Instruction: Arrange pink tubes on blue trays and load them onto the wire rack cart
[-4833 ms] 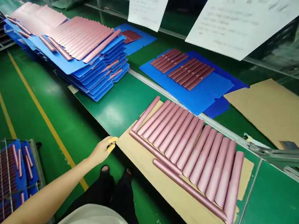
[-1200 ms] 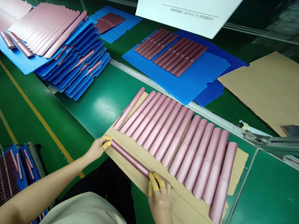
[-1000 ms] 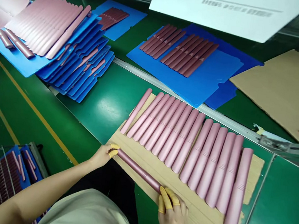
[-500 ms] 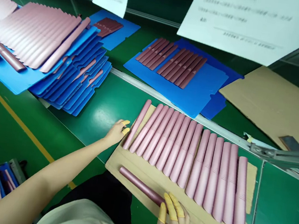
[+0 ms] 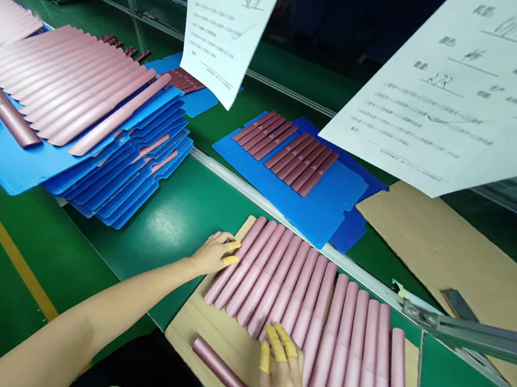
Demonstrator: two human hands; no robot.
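Under both hands, a sheet of tan cardboard (image 5: 212, 365) lies on a green conveyor belt (image 5: 152, 237) and carries a row of about a dozen pale pink tubes (image 5: 300, 294), set side by side and packed too closely for a sure count. The left hand (image 5: 210, 254) is open, its fingertips at the near end of the leftmost tubes, holding nothing. The right hand (image 5: 279, 377) lies open across the tubes with its fingers slightly apart, not closed around any of them. Yellow finger cots (image 5: 265, 356) cover some fingers on both hands. Just beside the right hand, one darker rose tube (image 5: 227, 376) lies alone on the cardboard, below the row. Beyond the left hand stands a tall stack of blue corrugated trays (image 5: 133, 167). Its top tray (image 5: 5, 160) bears a dense bank of pink tubes (image 5: 63, 85), plus one pale tube (image 5: 116, 114) and two darker tubes (image 5: 5, 109) lying loose. Ahead of the hands, a single blue tray (image 5: 332, 209) holds two clusters of dark maroon tubes (image 5: 300, 164), too small to count exactly. Another blue tray (image 5: 198, 103) sits partly behind a hanging printed sheet (image 5: 228, 24) and holds more maroon pieces (image 5: 185, 81).
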